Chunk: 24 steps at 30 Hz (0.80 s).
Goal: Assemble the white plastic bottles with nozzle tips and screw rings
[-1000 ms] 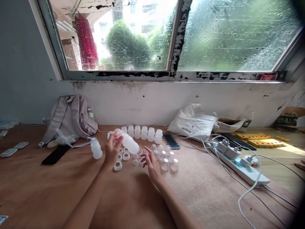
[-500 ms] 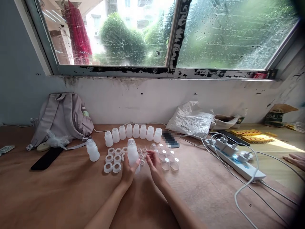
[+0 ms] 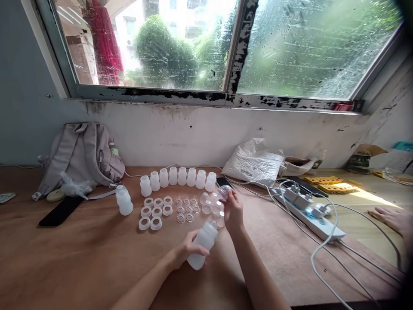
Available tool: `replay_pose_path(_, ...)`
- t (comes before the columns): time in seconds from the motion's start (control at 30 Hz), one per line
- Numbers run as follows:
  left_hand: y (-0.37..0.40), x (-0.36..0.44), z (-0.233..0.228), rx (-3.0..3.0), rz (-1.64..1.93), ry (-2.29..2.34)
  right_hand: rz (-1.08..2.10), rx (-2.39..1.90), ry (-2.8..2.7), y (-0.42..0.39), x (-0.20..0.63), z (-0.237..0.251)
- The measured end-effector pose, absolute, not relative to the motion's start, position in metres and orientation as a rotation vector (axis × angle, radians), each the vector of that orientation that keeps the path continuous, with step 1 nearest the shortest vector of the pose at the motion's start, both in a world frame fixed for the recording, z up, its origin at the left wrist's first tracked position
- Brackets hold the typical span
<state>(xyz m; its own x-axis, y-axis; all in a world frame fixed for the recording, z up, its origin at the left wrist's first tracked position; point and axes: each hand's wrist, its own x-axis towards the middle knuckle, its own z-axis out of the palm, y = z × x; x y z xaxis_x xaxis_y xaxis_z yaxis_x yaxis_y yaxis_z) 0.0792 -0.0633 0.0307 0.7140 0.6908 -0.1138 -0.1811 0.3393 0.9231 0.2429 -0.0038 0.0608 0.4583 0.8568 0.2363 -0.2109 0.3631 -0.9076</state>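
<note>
Bottle (image 3: 202, 244), translucent white plastic, lies tilted in my left hand (image 3: 183, 252), gripped around its lower body, mouth aimed up toward my right hand (image 3: 232, 210). That hand pinches a clear dome cap (image 3: 223, 192) between fingertips, raised just beyond the bottle's mouth and apart from it. Loose clear caps (image 3: 209, 206) sit directly under my right hand; white collar rings (image 3: 154, 212) lie farther to my left. A row of small bottles (image 3: 178, 178) stands beyond both hands. In my judgement, a clean fit calls for steadying the bottle upright, squaring the cap over the neck, then pressing evenly. Another person's hand (image 3: 389, 216) rests well off to my right.
</note>
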Motion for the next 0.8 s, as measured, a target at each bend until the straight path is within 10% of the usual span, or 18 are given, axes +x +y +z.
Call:
replay_pose_path(0.53, -0.047, 0.076, 0.026, 0.970, 1.253, 0.836, -0.167, -1.613, -1.985, -0.024, 0.261, 0.032)
replay_pose_path(0.8, -0.044, 0.077, 0.021, 1.382, 1.334, 1.058, 0.684, -1.240, -1.676, -0.015, 0.208, 0.071)
